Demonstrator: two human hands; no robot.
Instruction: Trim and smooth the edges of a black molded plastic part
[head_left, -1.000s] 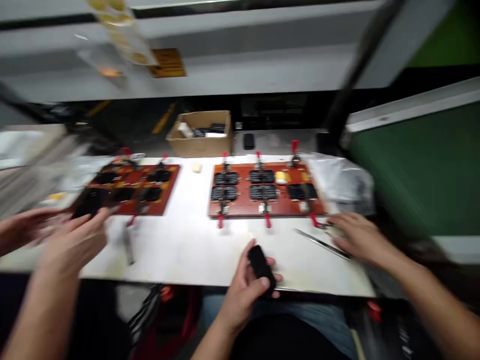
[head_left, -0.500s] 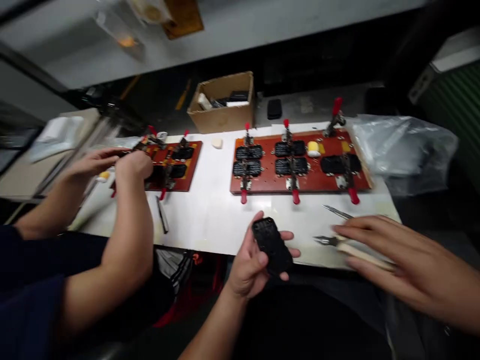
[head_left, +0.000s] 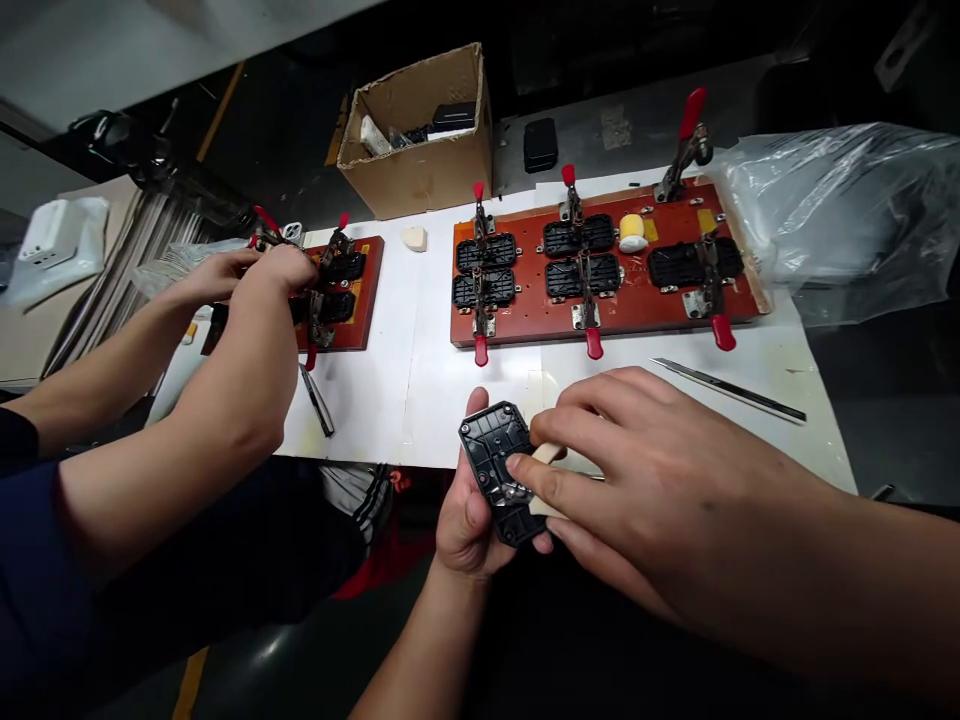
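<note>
My left hand (head_left: 469,520) is wrapped around the edge of a black plastic cover (head_left: 491,440), its ribbed inner side facing up with small posts near the corners. Over the cover, my right hand (head_left: 637,480) grips a pair of pliers with cream handles (head_left: 549,453). The metal jaws lie at the lower part of the cover; whether they bite on anything cannot be made out. A slim craft knife (head_left: 727,388) rests on the white bench sheet beyond my right hand.
A red fixture board (head_left: 525,317) carries black parts under red-handled toggle clamps, plus a yellow-and-white spool (head_left: 632,233). Behind stands a cardboard box (head_left: 427,175); plastic bagging (head_left: 862,230) lies right. A co-worker's hands (head_left: 277,268) are over another fixture board (head_left: 367,310) at left.
My right hand has lifted the pliers off the bench and moved left to the cover. The cover in my left hand now shows its ribbed inside. The view has also shifted.
</note>
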